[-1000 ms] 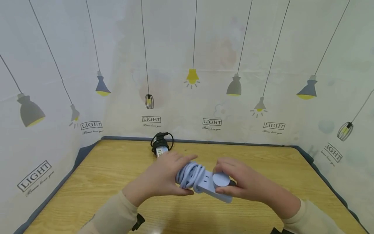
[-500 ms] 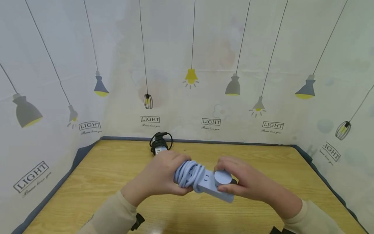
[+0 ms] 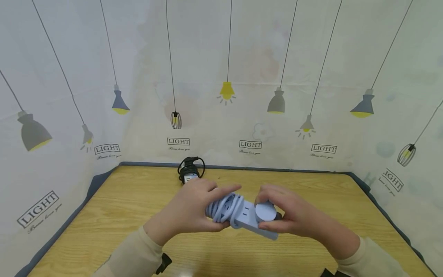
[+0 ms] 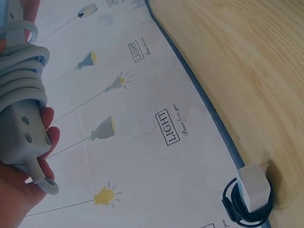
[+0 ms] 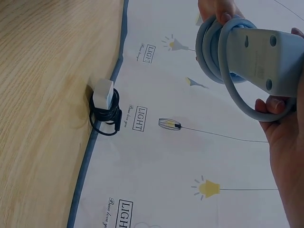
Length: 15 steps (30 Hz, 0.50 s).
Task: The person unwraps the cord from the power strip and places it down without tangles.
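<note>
Above the table, both hands hold a pale blue-white power strip [image 3: 248,211]. Its cord [image 3: 221,209] is wound in several loops about the left part of the strip. My left hand [image 3: 192,207] grips this wound end, index finger stretched out over the loops and thumb underneath. At the other end, my right hand [image 3: 294,213] pinches a round, flat-faced plug [image 3: 265,212] between thumb and fingers, against the strip's socket face. The right wrist view shows the strip's underside [image 5: 259,59] and a cord loop [image 5: 235,95] running toward the right fingers.
A second power strip, white with a black cord [image 3: 188,169] wound on it, lies by the table's back edge, partly behind my left hand. The wooden table [image 3: 311,192] is edged in dark blue and backed by a lamp-printed cloth [image 3: 221,127].
My left index finger drew in over the cord loops, then stretched out again. The strip and my right hand have shifted slightly to the right. Both hands keep their hold.
</note>
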Each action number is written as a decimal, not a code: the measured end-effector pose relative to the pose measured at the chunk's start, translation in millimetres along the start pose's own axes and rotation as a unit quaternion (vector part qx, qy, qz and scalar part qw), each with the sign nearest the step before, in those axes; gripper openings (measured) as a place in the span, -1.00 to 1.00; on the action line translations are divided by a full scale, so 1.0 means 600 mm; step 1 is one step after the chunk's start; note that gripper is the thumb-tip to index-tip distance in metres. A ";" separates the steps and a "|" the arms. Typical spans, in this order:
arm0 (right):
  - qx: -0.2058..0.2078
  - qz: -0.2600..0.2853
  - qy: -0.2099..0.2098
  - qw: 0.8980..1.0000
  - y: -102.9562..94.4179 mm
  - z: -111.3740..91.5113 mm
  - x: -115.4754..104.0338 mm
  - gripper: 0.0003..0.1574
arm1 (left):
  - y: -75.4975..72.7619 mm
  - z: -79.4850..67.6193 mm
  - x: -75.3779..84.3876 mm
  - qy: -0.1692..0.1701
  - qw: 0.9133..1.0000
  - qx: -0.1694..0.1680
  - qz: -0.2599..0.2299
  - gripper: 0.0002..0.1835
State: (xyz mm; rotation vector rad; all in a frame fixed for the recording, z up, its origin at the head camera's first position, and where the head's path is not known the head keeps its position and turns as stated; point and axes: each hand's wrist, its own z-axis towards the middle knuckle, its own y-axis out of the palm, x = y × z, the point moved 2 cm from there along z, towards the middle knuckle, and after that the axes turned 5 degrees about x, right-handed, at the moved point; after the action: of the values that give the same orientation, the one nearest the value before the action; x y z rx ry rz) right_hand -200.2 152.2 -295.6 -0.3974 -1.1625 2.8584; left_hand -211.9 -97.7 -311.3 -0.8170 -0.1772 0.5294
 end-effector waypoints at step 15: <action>-0.007 -0.007 0.007 1.000 -0.003 0.000 0.004 -0.71 | 0.001 0.000 0.003 0.016 1.000 -0.001 0.000 -0.34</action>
State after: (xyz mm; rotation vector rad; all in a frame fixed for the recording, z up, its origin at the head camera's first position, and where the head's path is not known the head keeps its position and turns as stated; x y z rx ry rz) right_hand -202.5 153.8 -294.6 -0.4087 -1.1783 2.8326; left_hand -210.7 -96.5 -311.8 -0.8274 -0.1491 0.5154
